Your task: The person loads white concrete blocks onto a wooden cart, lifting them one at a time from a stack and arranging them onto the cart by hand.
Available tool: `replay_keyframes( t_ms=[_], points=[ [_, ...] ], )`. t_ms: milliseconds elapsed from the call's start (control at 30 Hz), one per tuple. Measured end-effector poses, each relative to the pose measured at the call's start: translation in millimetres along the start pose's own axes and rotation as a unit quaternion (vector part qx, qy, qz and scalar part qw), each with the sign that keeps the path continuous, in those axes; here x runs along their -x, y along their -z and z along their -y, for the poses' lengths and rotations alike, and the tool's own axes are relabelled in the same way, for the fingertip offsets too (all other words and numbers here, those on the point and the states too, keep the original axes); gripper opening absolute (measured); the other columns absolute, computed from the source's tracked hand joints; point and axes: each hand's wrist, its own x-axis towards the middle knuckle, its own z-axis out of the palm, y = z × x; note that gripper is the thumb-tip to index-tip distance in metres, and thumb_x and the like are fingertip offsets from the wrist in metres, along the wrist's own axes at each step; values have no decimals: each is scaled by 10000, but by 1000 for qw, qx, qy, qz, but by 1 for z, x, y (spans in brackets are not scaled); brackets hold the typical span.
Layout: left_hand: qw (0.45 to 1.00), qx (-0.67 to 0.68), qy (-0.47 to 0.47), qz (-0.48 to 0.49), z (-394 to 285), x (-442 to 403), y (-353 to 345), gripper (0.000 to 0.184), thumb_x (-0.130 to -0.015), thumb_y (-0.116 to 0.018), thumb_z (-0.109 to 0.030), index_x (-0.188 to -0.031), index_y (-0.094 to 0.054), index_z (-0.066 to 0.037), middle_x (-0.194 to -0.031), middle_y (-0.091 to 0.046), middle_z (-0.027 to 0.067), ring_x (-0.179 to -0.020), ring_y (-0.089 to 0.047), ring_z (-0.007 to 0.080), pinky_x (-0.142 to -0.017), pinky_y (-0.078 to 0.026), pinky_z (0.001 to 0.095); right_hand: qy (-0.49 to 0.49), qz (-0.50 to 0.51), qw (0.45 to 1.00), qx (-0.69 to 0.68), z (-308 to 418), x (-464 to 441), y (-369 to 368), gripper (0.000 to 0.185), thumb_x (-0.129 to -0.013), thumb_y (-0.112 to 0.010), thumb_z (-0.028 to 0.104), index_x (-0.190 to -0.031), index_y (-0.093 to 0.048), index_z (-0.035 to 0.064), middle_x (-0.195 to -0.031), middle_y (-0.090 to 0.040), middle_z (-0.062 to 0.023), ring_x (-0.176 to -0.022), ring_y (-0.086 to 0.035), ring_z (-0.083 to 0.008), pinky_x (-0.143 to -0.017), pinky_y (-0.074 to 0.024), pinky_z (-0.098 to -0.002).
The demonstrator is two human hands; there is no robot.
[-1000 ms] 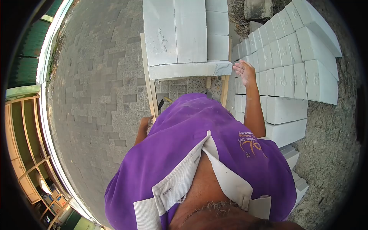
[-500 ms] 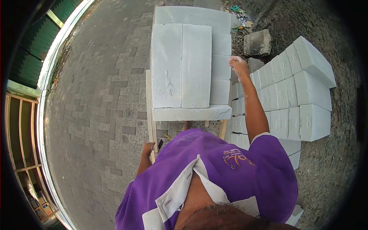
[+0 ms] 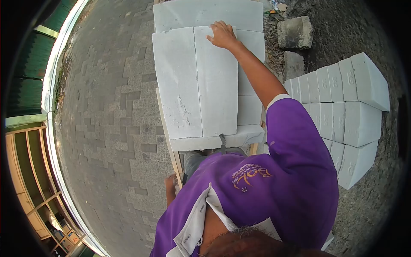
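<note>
White blocks [image 3: 218, 94]: upper middle of my feed, laid close together over wooden rails [image 3: 174, 159].
Right hand [image 3: 221, 35]: upper middle, resting on the far end of the right long block; the grip is loose and spread, with nothing enclosed.
Left hand [image 3: 171, 183]: lower middle, just left of the purple shirt [image 3: 299, 150], at the near end of the left rail; it shows so small that I cannot tell whether this grip is closed round the wood.
Long pair: the right long block lies beside the left long block [image 3: 175, 81], a thin seam between them; the left one is scarred towards its near end.
Cross blocks: a near cross block [image 3: 197, 143] spans the lower end, a far cross block [image 3: 209, 15] the top of the frame.
Side blocks [image 3: 250, 81]: along the right edge of the load, partly behind the forearm.
Stacked blocks [image 3: 355, 120]: right of frame, in rows on the ground, no hand on them.
Progress: I judge the blocks over the rails settled in place; whether any stacked ones remain to be handled, I cannot tell.
</note>
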Motion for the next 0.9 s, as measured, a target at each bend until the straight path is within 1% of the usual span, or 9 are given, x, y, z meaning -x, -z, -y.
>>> replay_keyframes(
  t_ms=[33, 167, 267, 333, 467, 533, 600, 733, 900],
  points=[
    [1000, 26, 6, -17, -9, 3, 0, 468, -876, -713, -344, -1125, -669, 50, -962, -694, 119, -793, -668, 230, -657, -491, 348, -5, 51, 999, 2, 5, -13, -1, 586, -926, -636, 429, -1348, -556, 30, -1402, -522, -168, -1365, -404, -303, -1098, -302, -487],
    [998, -22, -53, 9, -29, 11, 2, 468, -871, -720, -321, -1140, -660, 57, -979, -688, 139, -799, -663, 244, -655, -502, 369, -25, 98, 995, -19, 9, -45, -30, 639, -929, -608, 500, -1341, -550, 15, -1355, -556, -176, -1321, -452, -308, -1086, -309, -485],
    [996, -87, -23, 6, -27, 2, 1, 445, -867, -721, -309, -1126, -666, 49, -983, -682, 145, -799, -659, 251, -637, -499, 358, -40, 112, 992, -45, 4, -51, -46, 672, -921, -591, 558, -1313, -565, 13, -1262, -616, -183, -1247, -525, -317, -1040, -333, -471],
    [998, 34, 51, -4, -10, -31, 5, 450, -861, -718, -323, -1138, -669, 29, -967, -677, 136, -807, -657, 254, -663, -494, 371, -40, 106, 992, -47, -3, -52, -50, 677, -921, -587, 564, -1306, -569, 7, -1264, -615, -186, -1244, -527, -316, -1041, -332, -473],
    [996, 27, 66, 51, -38, -48, 9, 440, -852, -723, -322, -1137, -669, 9, -949, -671, 109, -802, -653, 247, -658, -477, 353, -49, 110, 991, -65, -16, -53, -49, 688, -924, -567, 581, -1270, -594, -13, -1259, -618, -195, -1229, -537, -316, -1050, -333, -469],
    [992, -125, -28, 21, -89, -29, 1, 420, -834, -745, -294, -1124, -666, -1, -921, -659, 89, -764, -637, 224, -612, -460, 328, -48, 105, 991, -64, -18, -53, -51, 690, -925, -560, 588, -1253, -604, -17, -1254, -621, -198, -1226, -539, -315, -1057, -333, -465],
    [998, -44, -13, 38, -108, -54, 5, 413, -830, -761, -299, -1110, -667, -10, -929, -657, 75, -756, -630, 201, -588, -437, 288, -45, 97, 992, -63, -19, -51, -52, 693, -925, -553, 596, -1236, -614, -21, -1249, -623, -200, -1223, -540, -315, -1063, -334, -461],
    [996, -48, -64, 30, -167, -62, 5, 475, -852, -761, -353, -1124, -664, 24, -954, -663, 64, -762, -614, 153, -648, -458, 274, -33, 61, 996, -64, -23, -49, -55, 664, -943, -531, 590, -1173, -644, -22, -1173, -659, -201, -1167, -578, -323, -1051, -367, -455],
    [990, -44, -134, 13, -211, -50, -4, 455, -884, -739, -317, -1130, -668, 59, -934, -674, 73, -774, -604, 151, -708, -490, 290, -12, 50, 998, -44, -37, -51, -62, 632, -957, -498, 586, -1135, -657, 0, -1144, -677, -185, -1129, -605, -321, -1016, -403, -450]
  ],
)
